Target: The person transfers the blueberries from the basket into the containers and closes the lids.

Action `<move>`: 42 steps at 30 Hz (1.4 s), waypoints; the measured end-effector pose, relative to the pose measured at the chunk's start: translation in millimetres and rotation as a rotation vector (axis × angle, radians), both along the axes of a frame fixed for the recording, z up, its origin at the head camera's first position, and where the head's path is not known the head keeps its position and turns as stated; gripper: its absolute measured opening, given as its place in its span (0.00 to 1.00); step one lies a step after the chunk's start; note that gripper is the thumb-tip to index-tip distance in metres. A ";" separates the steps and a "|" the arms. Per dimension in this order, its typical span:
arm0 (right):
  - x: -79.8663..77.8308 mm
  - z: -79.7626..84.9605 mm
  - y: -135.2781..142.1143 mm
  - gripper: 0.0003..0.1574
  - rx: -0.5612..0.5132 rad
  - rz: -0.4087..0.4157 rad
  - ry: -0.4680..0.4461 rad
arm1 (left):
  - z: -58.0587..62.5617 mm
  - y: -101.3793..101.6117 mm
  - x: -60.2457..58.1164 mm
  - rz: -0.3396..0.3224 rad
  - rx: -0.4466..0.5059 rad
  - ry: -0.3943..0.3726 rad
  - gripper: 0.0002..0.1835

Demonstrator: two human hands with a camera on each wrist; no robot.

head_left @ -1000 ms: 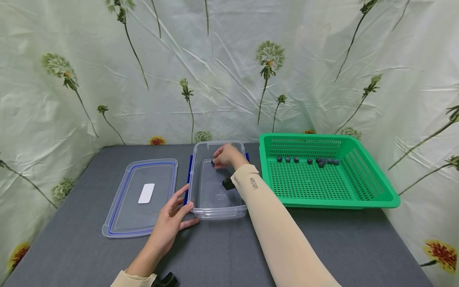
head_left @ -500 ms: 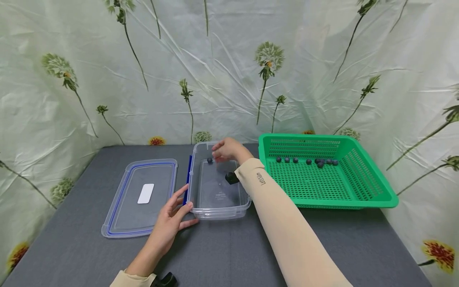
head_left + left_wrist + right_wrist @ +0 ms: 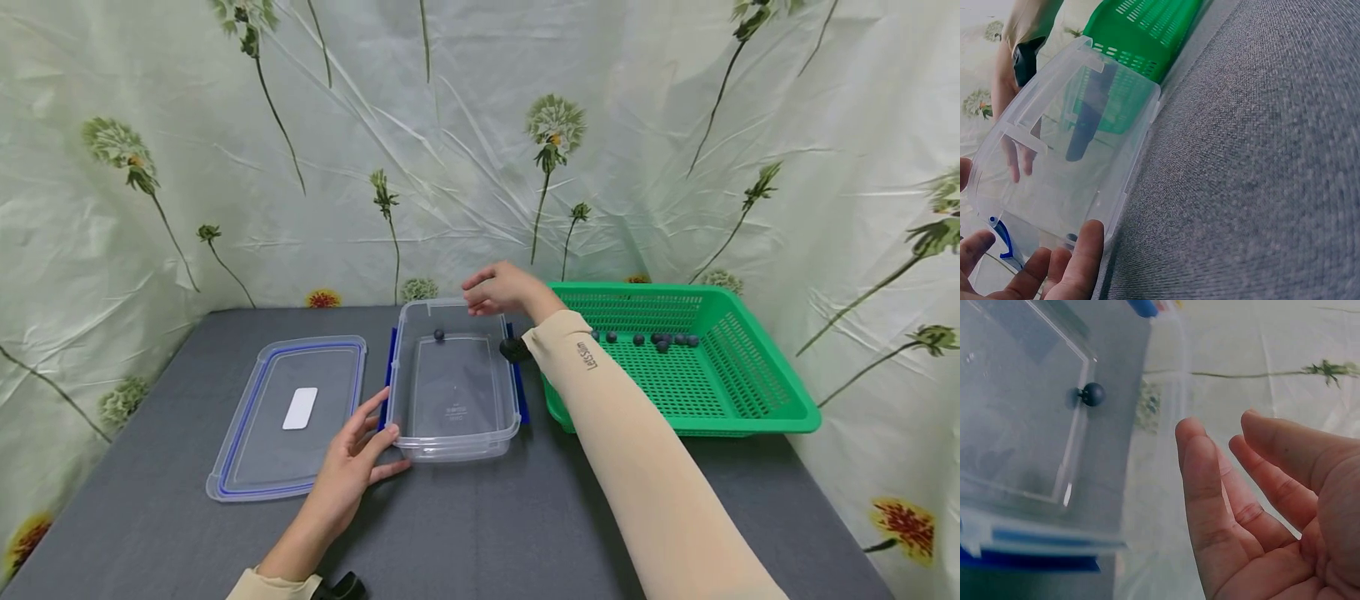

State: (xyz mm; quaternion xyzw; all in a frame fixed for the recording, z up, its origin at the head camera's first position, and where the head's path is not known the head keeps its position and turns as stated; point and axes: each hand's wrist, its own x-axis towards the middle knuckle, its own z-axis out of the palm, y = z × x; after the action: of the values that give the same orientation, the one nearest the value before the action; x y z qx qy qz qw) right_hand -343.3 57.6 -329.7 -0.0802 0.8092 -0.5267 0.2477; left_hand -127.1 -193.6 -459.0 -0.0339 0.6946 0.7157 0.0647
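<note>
A clear plastic food container [image 3: 457, 446] with blue side clips stands without its lid on the table. One blueberry [image 3: 1093, 394] lies inside it, near the far left corner. My left hand [image 3: 351, 467] rests against the container's near left corner, its fingers spread and fairly straight; fingertips [image 3: 1088, 244] show close to the clear wall in the left wrist view. Over the container's far right rim my right hand [image 3: 504, 289] is raised, fingers loosely bent with nothing between them. Several more blueberries [image 3: 658, 340] lie in a row in the green basket [image 3: 750, 421].
The clear lid [image 3: 255, 450], with a blue seal and a white label [image 3: 300, 408], lies flat left of the container. The basket stands to the right, its left part hidden by my right sleeve [image 3: 630, 425]. A flower-print sheet [image 3: 465, 167] hangs behind the grey table [image 3: 465, 542].
My right hand has let go of the blueberry inside the container, then risen and moved right, over the far rim. My left hand has stayed at the container's corner.
</note>
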 end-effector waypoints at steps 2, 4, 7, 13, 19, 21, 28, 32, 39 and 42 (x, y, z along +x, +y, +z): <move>-1.0 2.9 6.7 0.24 -0.001 0.005 0.004 | 0.0 0.0 0.1 0.000 -0.002 -0.002 0.32; -1.7 6.1 14.0 0.24 0.002 0.008 0.010 | -0.1 0.1 0.2 0.001 -0.003 -0.004 0.32; -2.3 9.9 25.8 0.24 -0.001 0.008 0.021 | -0.5 0.3 0.4 0.004 -0.005 -0.007 0.32; -5.1 13.9 48.4 0.25 -0.075 -0.023 -0.019 | -1.1 -0.7 0.5 0.005 -0.008 -0.009 0.33; -7.7 14.4 69.6 0.26 -0.068 -0.044 -0.006 | -1.1 -2.3 0.7 0.007 -0.015 -0.007 0.33; -8.3 13.7 76.1 0.26 -0.056 -0.050 0.001 | -1.7 -2.3 0.4 0.006 -0.013 -0.007 0.33; -10.4 10.3 95.0 0.29 -0.059 -0.055 -0.017 | -3.3 -0.9 0.0 0.005 -0.009 -0.014 0.33; -10.4 8.0 104.8 0.30 -0.060 -0.067 -0.023 | -3.4 -0.1 -0.6 0.003 -0.011 -0.013 0.32; -9.4 0.0 123.0 0.31 -0.031 -0.096 -0.042 | -3.0 0.3 -1.2 0.002 -0.010 -0.016 0.33; -9.2 -4.3 129.8 0.32 -0.018 -0.106 -0.051 | -2.7 0.1 -1.1 0.002 -0.007 -0.017 0.33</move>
State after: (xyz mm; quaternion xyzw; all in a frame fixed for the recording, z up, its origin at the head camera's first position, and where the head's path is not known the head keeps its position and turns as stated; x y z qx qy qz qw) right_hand -352.5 187.4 -334.0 -0.0259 0.8010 -0.5482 0.2390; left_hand -128.2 -193.5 -461.8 -0.0410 0.6965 0.7130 0.0697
